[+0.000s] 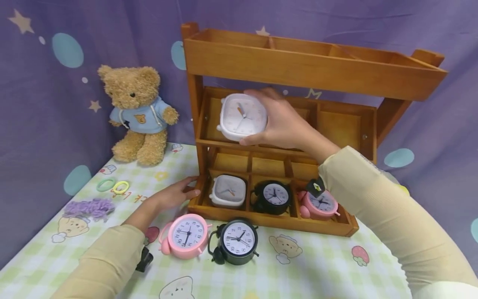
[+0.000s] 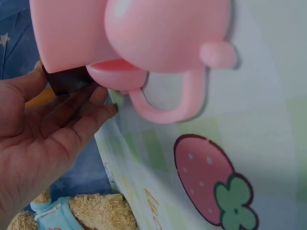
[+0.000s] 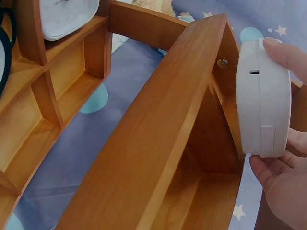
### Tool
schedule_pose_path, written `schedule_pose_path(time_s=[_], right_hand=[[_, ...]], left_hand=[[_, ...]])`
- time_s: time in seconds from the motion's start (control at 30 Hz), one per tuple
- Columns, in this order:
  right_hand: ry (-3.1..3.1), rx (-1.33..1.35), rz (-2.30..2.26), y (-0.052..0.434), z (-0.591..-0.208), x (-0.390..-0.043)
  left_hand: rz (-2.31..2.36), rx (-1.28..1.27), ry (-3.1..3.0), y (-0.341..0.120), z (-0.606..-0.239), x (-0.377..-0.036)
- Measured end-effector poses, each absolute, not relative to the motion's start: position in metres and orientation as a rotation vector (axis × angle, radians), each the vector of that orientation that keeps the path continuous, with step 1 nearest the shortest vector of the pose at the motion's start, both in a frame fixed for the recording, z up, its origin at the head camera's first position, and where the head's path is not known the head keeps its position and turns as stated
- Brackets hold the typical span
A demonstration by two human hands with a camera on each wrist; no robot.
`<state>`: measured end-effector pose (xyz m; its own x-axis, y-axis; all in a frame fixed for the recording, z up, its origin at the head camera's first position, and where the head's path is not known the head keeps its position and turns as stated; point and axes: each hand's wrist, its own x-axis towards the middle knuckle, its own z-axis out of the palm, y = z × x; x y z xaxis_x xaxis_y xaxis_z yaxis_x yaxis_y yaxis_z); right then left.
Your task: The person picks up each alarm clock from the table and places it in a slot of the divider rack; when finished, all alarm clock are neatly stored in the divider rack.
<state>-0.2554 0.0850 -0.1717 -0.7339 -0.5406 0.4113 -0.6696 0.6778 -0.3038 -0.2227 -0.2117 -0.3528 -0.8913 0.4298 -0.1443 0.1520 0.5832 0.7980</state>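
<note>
My right hand grips a white alarm clock by its sides, thumb below and fingers above, in front of the middle tier of a wooden rack. In the right wrist view the white clock is seen edge-on, close by the tier's end compartment. My left hand holds the lower left corner of the rack; in the left wrist view, dark wood shows between thumb and fingers. Just in front of that corner, a pink alarm clock lies face up beside a black alarm clock.
The bottom tier holds another white clock, a second black clock and a second pink clock in separate compartments. At left are a teddy bear, a green ring, a yellow ring and purple yarn.
</note>
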Motion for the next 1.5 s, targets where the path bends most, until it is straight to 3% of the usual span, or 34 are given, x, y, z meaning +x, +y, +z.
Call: schedule_pose_path(time_s=[0.73, 1.5], right_hand=[[-2.755, 0.901, 0.555, 0.050, -0.178, -0.281], [-2.826, 0.908, 0.062, 0.050, -0.180, -0.276]], left_hand=[[1.171, 0.462, 2.504, -0.210, -0.353, -0.225], [1.171, 0.439, 2.514, -0.212, -0.355, -0.223]])
